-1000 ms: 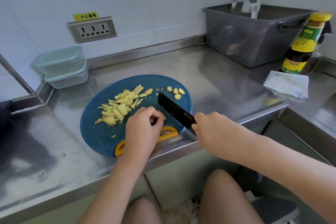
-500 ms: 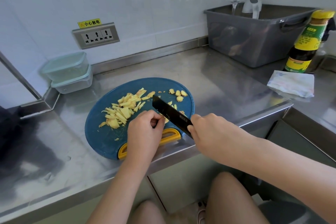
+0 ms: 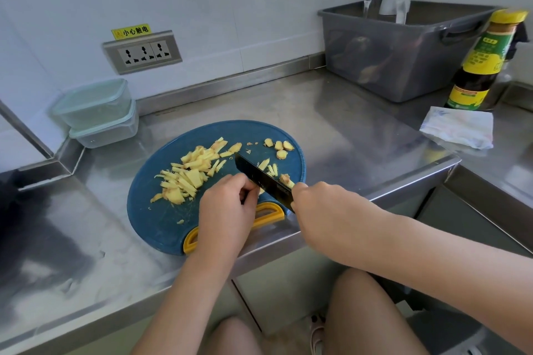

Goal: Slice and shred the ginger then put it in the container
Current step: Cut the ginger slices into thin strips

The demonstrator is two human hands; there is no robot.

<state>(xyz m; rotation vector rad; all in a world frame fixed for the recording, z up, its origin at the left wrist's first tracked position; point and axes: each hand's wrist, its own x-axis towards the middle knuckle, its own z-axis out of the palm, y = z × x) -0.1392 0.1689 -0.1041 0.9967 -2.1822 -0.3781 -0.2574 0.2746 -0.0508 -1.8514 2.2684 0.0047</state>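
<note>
Ginger shreds (image 3: 187,179) on board (image 3: 161,219), left hand (image 3: 225,210) pinching ginger piece (image 3: 261,191), right hand (image 3: 326,210) gripping knife (image 3: 259,177), 小心触电 sticker (image 3: 132,31)

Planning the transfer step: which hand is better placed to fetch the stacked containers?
Left, probably. The stacked containers sit behind and to the left of the cutting board, on the side of the left hand. The right hand grips the knife and would have to reach across the board.
</note>
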